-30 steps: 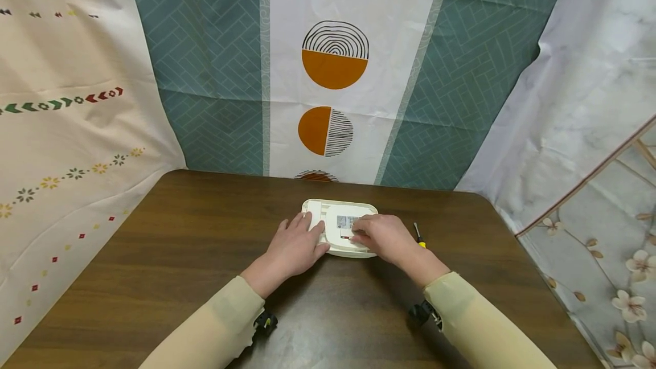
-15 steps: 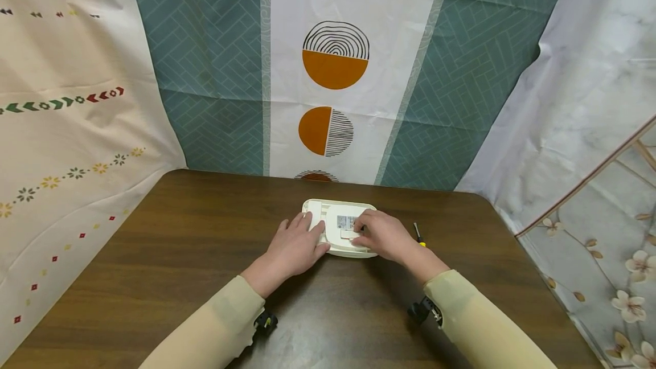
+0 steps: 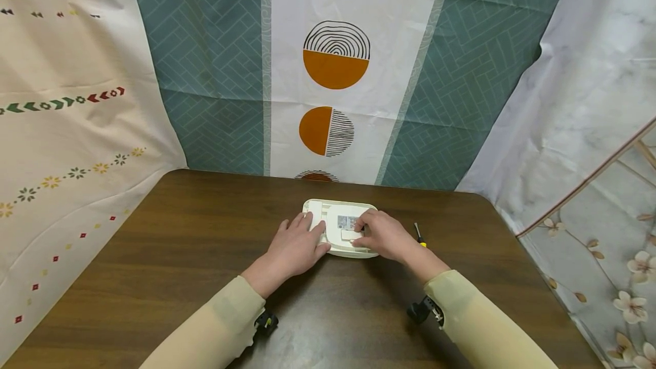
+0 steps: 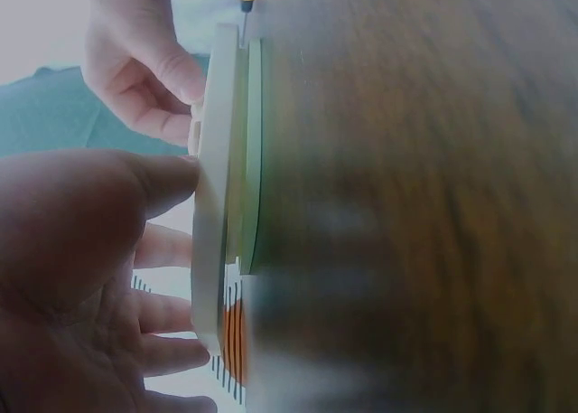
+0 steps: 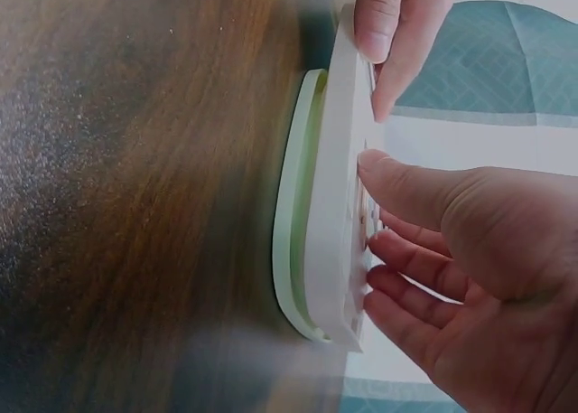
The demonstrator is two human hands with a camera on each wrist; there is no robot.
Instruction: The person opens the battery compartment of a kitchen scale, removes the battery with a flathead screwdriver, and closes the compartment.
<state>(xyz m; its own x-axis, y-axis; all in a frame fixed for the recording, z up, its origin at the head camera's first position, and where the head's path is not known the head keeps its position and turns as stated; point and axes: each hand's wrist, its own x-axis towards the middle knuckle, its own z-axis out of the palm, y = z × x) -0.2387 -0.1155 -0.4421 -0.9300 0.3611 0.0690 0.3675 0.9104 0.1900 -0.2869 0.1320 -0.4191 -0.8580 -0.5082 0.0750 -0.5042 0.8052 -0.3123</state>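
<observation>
A flat white device (image 3: 353,210) with rounded ends lies with its labelled side up on the table. A grey label (image 3: 346,221) is on that side, and just below it sits a small white battery cover (image 3: 351,235). My right hand (image 3: 385,236) pinches this cover between thumb and fingers, low against the device. My left hand (image 3: 298,245) rests on the device's left end with its fingers spread and fairly straight. Both wrist views show the device edge-on, with a pale green lower part (image 5: 291,214) beneath its white body (image 4: 211,205).
A screwdriver (image 3: 420,236) with a yellow and black handle lies to the right of the device, partly behind my right hand. The brown wooden table (image 3: 205,226) extends around it. Patterned cloths (image 3: 220,73) hang behind and at both sides.
A second ago a small red spot showed at the battery compartment; now the white cover lies over that place. My right fingers have shifted slightly. The left hand has stayed still.
</observation>
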